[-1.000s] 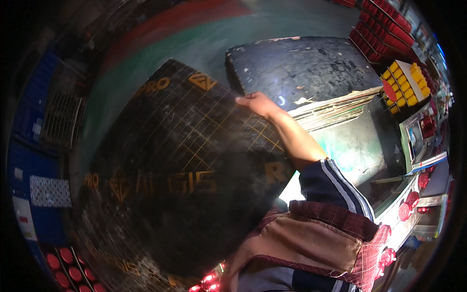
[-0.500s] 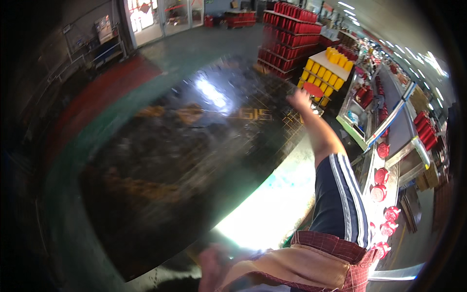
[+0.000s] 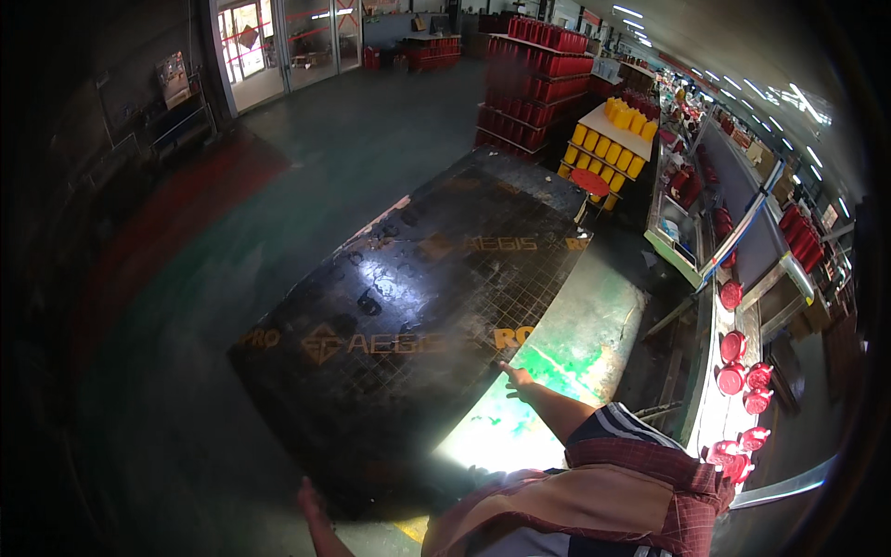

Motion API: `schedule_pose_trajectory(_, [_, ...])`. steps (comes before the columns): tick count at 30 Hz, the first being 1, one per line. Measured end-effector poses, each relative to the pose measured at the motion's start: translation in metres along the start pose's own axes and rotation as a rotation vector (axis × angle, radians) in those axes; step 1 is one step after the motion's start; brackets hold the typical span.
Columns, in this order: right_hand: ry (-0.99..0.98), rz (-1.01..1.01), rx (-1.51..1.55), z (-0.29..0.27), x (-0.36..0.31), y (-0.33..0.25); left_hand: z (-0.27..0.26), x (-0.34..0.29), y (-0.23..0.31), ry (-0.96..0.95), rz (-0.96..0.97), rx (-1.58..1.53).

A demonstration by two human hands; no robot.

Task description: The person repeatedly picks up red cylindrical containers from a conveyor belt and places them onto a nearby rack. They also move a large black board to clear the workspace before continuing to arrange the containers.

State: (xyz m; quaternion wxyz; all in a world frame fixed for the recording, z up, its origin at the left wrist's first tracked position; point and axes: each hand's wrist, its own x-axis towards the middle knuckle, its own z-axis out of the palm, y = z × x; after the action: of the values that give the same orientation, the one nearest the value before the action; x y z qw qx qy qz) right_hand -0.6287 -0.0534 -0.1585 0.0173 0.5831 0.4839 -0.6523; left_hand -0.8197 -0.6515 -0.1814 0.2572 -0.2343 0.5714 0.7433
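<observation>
A large black board (image 3: 408,311) with yellow lettering and a fine grid of lines lies flat, or nearly so, its long side running from 7 o'clock to 1 o'clock. A bright glare sits on its surface toward 11 o'clock from its middle.

The right hand (image 3: 518,378) is at the board's edge, at 4 o'clock from the middle, its fingers spread and loose rather than closed; whether the fingertips touch the edge I cannot tell. From this hand the board stretches away toward 10 o'clock. The left hand (image 3: 311,501) is at 7 o'clock, by the near end, with the board toward 1 o'clock from it. It is dark and blurred, so I cannot tell whether it grips the edge or is open.

Just past the far end, at 1 o'clock, another dark board (image 3: 524,172) shows. Along the right side, at 4 o'clock, is a brightly lit pale surface (image 3: 599,320) stained green. A brownish-red checked apron (image 3: 594,492) fills the space between 4 and 5 o'clock.

Farther out, a red round disc (image 3: 590,182) and a rack of yellow bottles (image 3: 603,148) stand at 2 o'clock, and a tall red stack (image 3: 529,88) at 1. Red round pieces (image 3: 732,348) line a long narrow desk (image 3: 703,399) between 3 and 4 o'clock. Glass doors (image 3: 311,46) stand at 11.
</observation>
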Motion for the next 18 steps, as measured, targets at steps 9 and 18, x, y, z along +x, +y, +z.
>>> schedule_pose_trajectory(9, [0.354, -0.179, 0.405, 0.028, 0.077, 0.016, 0.053, -0.053, -0.006, -0.105, 0.056, -0.159])
schedule_pose_trajectory(18, [0.369, -0.255, 0.532, -0.071, 0.219, -0.079, 0.229, -0.04, -0.064, -0.087, 0.103, -0.21])
